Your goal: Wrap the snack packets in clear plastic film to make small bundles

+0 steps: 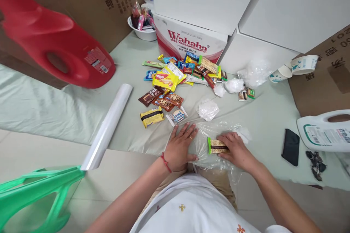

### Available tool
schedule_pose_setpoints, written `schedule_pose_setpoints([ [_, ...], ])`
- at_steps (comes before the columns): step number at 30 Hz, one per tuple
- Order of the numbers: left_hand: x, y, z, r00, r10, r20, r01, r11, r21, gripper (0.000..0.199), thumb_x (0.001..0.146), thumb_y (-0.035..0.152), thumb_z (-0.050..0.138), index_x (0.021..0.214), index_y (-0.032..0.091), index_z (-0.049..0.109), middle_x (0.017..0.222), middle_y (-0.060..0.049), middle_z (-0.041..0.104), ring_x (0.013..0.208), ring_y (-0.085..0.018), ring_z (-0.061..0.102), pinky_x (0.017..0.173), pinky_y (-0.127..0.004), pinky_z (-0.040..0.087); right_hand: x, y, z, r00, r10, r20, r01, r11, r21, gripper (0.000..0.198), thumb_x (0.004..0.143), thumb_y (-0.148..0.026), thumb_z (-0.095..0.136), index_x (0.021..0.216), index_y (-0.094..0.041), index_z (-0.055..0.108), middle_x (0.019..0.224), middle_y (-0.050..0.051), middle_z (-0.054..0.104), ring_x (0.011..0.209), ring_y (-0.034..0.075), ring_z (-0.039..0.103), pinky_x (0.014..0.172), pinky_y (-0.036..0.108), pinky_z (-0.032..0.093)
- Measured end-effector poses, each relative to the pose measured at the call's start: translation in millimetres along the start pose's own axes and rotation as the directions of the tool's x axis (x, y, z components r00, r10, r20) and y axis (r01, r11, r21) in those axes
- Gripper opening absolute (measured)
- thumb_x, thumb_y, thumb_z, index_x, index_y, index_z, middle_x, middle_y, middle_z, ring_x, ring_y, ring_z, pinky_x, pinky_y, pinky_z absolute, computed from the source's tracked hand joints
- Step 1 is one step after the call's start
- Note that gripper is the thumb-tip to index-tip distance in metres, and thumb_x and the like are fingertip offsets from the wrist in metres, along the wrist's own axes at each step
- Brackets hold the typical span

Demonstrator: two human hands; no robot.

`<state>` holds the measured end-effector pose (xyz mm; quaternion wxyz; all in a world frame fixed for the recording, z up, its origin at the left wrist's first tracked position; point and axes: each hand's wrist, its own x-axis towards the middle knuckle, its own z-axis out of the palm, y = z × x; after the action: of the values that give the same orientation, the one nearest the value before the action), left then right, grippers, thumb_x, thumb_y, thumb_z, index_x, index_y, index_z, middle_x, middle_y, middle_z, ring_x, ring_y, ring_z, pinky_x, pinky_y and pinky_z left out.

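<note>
My left hand (179, 147) lies flat with its fingers spread, pressing on a sheet of clear plastic film (201, 136) at the front of the cloth-covered surface. Over the same film, my right hand (237, 150) grips a biscuit pack (215, 146) with green ends, its far part hidden under the fingers. Just beyond my left fingertips are a small white snack packet (177, 115) and a yellow packet (152, 117). A crumpled ball of plastic wrap (207, 110) sits farther back, between the two hands.
A pile of wrapped snacks (166, 80) lies before a Wahaha carton (188, 40). At left are a film roll (109, 123), a red jug (54, 40) and a green stool (54, 185). A phone (291, 147), keys (316, 164) and a white bottle (325, 131) occupy the right.
</note>
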<state>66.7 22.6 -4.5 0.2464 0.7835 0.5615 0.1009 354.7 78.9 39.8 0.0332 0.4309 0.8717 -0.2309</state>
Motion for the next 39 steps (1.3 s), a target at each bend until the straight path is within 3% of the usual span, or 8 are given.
schedule_pose_setpoints([
  [5,-5,-13,3,0.997,0.005,-0.072,-0.003,1.000,0.031,0.102,0.075,0.066,0.076,0.160,0.027,0.036,0.167,-0.012,0.032,0.155,-0.036,0.028,0.126,-0.061,-0.009,36,23,-71,0.977,-0.117,0.179,0.080,0.977,0.199,0.052,0.084,-0.052,0.073,0.133,-0.036,0.065,0.127,0.005,0.070,0.115,0.031,0.065,0.099,0.047,0.054],
  [10,-5,-16,3,0.999,0.013,-0.047,-0.011,0.999,0.043,0.102,0.075,0.068,0.074,0.160,0.027,0.036,0.168,-0.012,0.030,0.156,-0.035,0.027,0.127,-0.060,-0.008,164,29,-144,0.972,0.096,-0.216,-0.093,0.995,0.025,0.034,0.095,-0.038,0.056,0.121,-0.021,0.070,0.110,0.007,0.074,0.100,0.026,0.069,0.094,0.040,0.052],
  [14,-5,-15,1,1.000,-0.001,-0.015,0.002,0.998,0.060,0.104,0.074,0.068,0.074,0.160,0.026,0.034,0.168,-0.012,0.030,0.156,-0.036,0.026,0.127,-0.062,-0.007,273,35,-154,0.935,0.108,-0.337,-0.186,0.961,-0.207,0.057,0.086,-0.034,0.070,0.137,-0.012,0.060,0.134,0.019,0.061,0.121,0.035,0.055,0.097,0.041,0.046],
  [17,-5,-15,0,1.000,-0.005,-0.014,0.005,0.998,0.063,0.105,0.074,0.069,0.075,0.160,0.026,0.034,0.168,-0.013,0.030,0.156,-0.035,0.026,0.127,-0.061,-0.007,302,36,-151,0.946,0.107,-0.304,-0.193,0.943,-0.269,0.040,0.092,-0.029,0.063,0.127,-0.010,0.065,0.128,0.020,0.063,0.116,0.031,0.054,0.093,0.037,0.044],
  [24,-5,-15,0,0.999,0.011,-0.037,-0.008,0.997,0.072,0.104,0.074,0.065,0.076,0.161,0.026,0.033,0.167,-0.014,0.032,0.155,-0.036,0.028,0.126,-0.063,-0.004,162,27,-148,0.886,-0.051,-0.462,-0.066,0.970,-0.232,0.041,0.106,-0.031,0.038,0.132,-0.011,0.063,0.119,0.016,0.068,0.108,0.026,0.054,0.102,0.041,0.039],
  [30,-1,-15,0,1.000,0.016,-0.023,-0.013,0.995,0.102,0.103,0.074,0.059,0.078,0.161,0.025,0.033,0.167,-0.016,0.031,0.155,-0.038,0.027,0.124,-0.066,-0.003,-2,9,-39,0.945,-0.084,-0.316,0.026,0.983,-0.181,0.041,0.103,-0.028,0.041,0.135,-0.030,0.066,0.134,0.009,0.067,0.099,0.028,0.062,0.089,0.049,0.053],
  [34,-3,-16,-7,1.000,-0.009,-0.017,0.011,0.994,0.105,0.094,0.082,0.047,0.074,0.162,0.024,0.030,0.169,-0.017,0.026,0.155,-0.037,0.029,0.123,-0.069,0.013,-34,4,4,0.975,-0.081,-0.208,0.052,0.989,-0.139,0.051,0.099,-0.027,0.048,0.151,-0.028,0.053,0.151,0.013,0.055,0.115,0.033,0.062,0.096,0.057,0.054],
  [39,-13,0,-32,0.962,0.017,-0.274,-0.001,0.998,0.056,0.051,0.094,0.037,0.059,0.143,0.024,0.057,0.159,-0.013,0.047,0.148,-0.033,0.042,0.118,-0.056,0.039,-34,43,-28,0.940,0.018,-0.342,-0.052,0.994,-0.091,0.057,0.095,-0.018,0.046,0.151,-0.025,0.050,0.160,0.012,0.043,0.141,0.029,0.047,0.106,0.048,0.051],
])
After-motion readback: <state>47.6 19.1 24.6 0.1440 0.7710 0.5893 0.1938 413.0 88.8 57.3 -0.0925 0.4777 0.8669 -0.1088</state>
